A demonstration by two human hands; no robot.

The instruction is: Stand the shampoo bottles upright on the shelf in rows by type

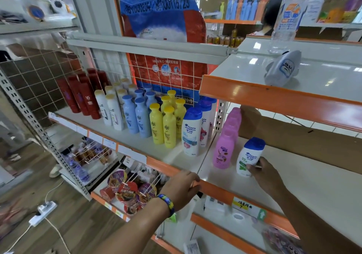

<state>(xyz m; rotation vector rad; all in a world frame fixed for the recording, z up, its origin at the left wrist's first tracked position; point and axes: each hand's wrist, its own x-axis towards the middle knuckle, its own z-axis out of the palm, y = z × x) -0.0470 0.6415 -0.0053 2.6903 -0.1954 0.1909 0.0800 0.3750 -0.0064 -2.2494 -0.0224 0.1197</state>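
My right hand (263,172) grips a white shampoo bottle with a blue cap and green label (249,155), upright on the right shelf (313,179) beside a row of pink bottles (225,146). My left hand (181,188) rests on the orange front edge of the left shelf (156,163), fingers curled over it. On that shelf stand rows of red bottles (82,95), white bottles (111,108), light blue bottles (137,114), yellow bottles (166,120) and white blue-capped bottles (193,130).
A grey-white bottle (282,68) lies on its side on the upper right shelf, with a clear water bottle (286,16) behind it. A large blue and red bag (162,38) hangs behind the wire grid. Cup noodles (127,191) fill the lower shelf. A power strip (44,212) lies on the floor.
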